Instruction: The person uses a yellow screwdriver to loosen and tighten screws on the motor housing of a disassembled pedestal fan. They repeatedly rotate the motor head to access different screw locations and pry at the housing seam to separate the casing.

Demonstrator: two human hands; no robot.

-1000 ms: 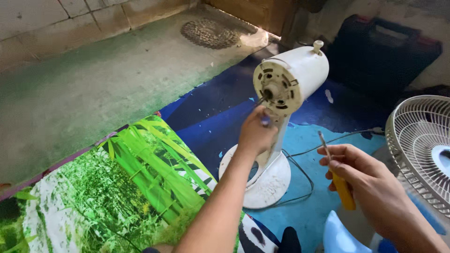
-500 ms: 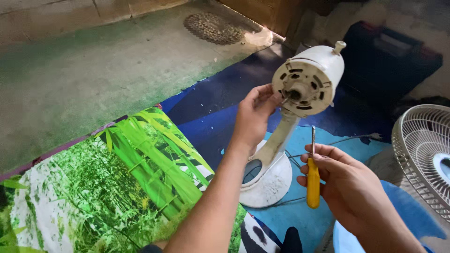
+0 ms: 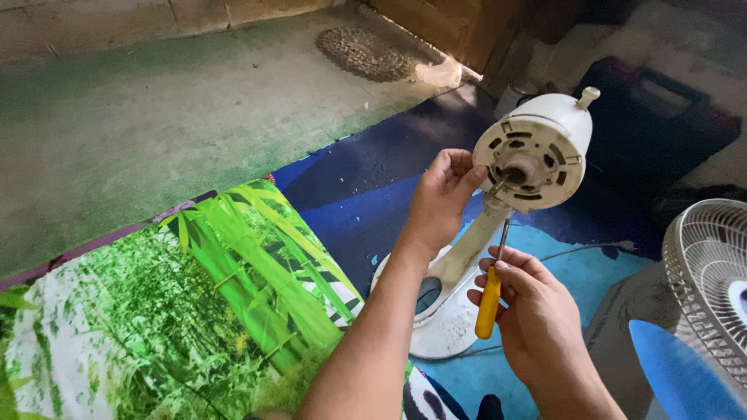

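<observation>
The left hand (image 3: pixel 442 198) sits in the middle of the frame with its fingertips pressed together at the round face of the white fan motor (image 3: pixel 537 155), just left of the small metal shaft (image 3: pixel 498 187) that pokes out of the middle. It looks like it pinches something tiny there, but I cannot tell what. The motor head is on the upper right of that hand, touching it, and its round face is turned toward the camera, with dark slots around it and a little knob (image 3: pixel 589 96) on top. The fan neck goes down to a white round base (image 3: pixel 443 319) on a blue mat (image 3: pixel 342 194). The right hand (image 3: pixel 529 311) is lower, in the lower right, apart from the motor. Its grip is closed around a yellow screwdriver (image 3: pixel 490 299). The screwdriver stands almost straight up, and its metal tip points up at the motor face, just under it. A fan grille (image 3: pixel 704 272) sits at the right edge. A green bamboo picture mat (image 3: pixel 194 311) lies lower left.
</observation>
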